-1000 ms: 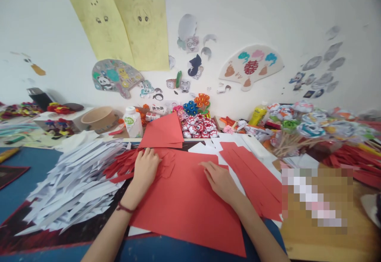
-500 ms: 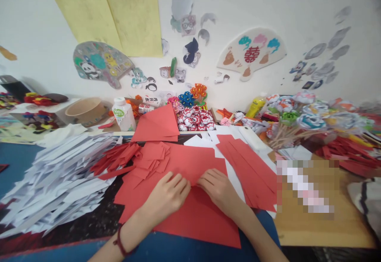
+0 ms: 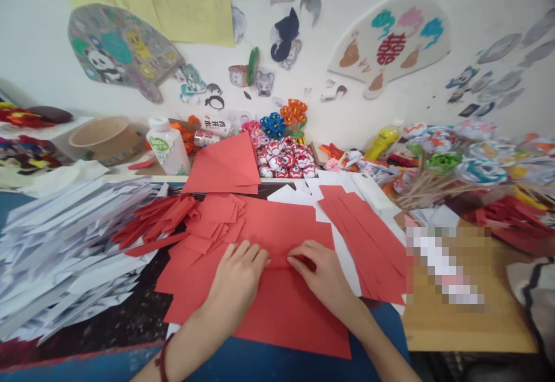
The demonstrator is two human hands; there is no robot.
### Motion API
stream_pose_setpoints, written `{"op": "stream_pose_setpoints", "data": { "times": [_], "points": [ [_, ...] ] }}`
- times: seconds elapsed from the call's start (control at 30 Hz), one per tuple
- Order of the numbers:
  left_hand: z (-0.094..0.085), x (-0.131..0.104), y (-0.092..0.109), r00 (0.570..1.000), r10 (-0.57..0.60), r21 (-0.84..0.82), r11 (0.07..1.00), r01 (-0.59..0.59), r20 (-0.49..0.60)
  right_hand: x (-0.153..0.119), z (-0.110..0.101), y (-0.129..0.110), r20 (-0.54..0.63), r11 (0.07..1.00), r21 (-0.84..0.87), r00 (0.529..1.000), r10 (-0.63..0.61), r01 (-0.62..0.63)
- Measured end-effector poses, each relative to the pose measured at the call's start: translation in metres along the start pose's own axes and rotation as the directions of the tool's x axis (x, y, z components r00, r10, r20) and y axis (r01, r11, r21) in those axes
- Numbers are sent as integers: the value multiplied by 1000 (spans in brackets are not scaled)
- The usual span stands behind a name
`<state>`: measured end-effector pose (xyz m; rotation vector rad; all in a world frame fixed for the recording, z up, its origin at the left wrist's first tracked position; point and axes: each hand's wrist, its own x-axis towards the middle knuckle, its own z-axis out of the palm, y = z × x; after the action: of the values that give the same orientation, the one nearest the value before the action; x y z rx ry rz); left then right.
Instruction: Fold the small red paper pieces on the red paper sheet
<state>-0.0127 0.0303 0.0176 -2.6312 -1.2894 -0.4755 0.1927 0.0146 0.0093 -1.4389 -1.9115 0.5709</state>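
A small folded strip of red paper [image 3: 278, 261] lies between my two hands, over large red sheets [image 3: 299, 318]. My left hand [image 3: 243, 272] has its fingers curled down at the strip's left end. At its right end, my right hand [image 3: 318, 269] pinches the strip between thumb and fingers. Small red pieces [image 3: 212, 226] overlap on the sheets beyond my left hand. Folded red strips [image 3: 160, 220] are heaped farther left, beside a big pile of white folded strips [image 3: 78, 249].
Long red strips [image 3: 364, 243] lie over white paper on the right. At the back stand a white bottle [image 3: 167, 148], a red sheet stack [image 3: 225, 165] and red-white folded pieces [image 3: 286, 159]. Paper flowers on sticks [image 3: 442, 162] lie back right, above a wooden board [image 3: 468, 330].
The view has tilted down and come closer. My hands have moved slightly apart, and the folded red strip between them now shows more clearly.
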Motion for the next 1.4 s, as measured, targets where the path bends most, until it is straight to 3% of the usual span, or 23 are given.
{"op": "stream_pose_setpoints", "data": {
  "times": [0.07, 0.17, 0.3, 0.37, 0.5, 0.6, 0.7, 1.4],
  "points": [
    [2, -3, 10, 995, -34, 106, 993, 43, -90, 4, 1, -1, -4, 998, 20, 999, 52, -52],
    [6, -16, 27, 977, 38, 133, 991, -9, -210, 6, 2, 1, -13, 997, 30, 998, 69, -69],
    [15, -33, 42, 985, 36, 86, 996, -21, -167, 6, 4, 4, -45, 998, -10, 997, 54, -55],
    [19, -36, 43, 989, 16, 67, 998, -6, -144, 2, 5, 4, -116, 997, -76, 993, 16, -25],
    [24, -36, 43, 990, -25, 24, 999, 28, -138, -15, 7, 0, -273, 945, -310, 943, -193, 103],
    [26, -36, 43, 985, -46, -1, 999, 46, -166, -30, 12, -5, -161, 869, -401, 912, -377, 289],
    [27, -37, 44, 981, -54, -24, 998, 51, -184, -37, 17, -8, -112, 796, -495, 883, -455, 348],
    [26, -33, 40, 985, -47, -63, 997, 37, -167, -38, 23, -8, -124, 757, -574, 881, -456, 311]
  ]
}}
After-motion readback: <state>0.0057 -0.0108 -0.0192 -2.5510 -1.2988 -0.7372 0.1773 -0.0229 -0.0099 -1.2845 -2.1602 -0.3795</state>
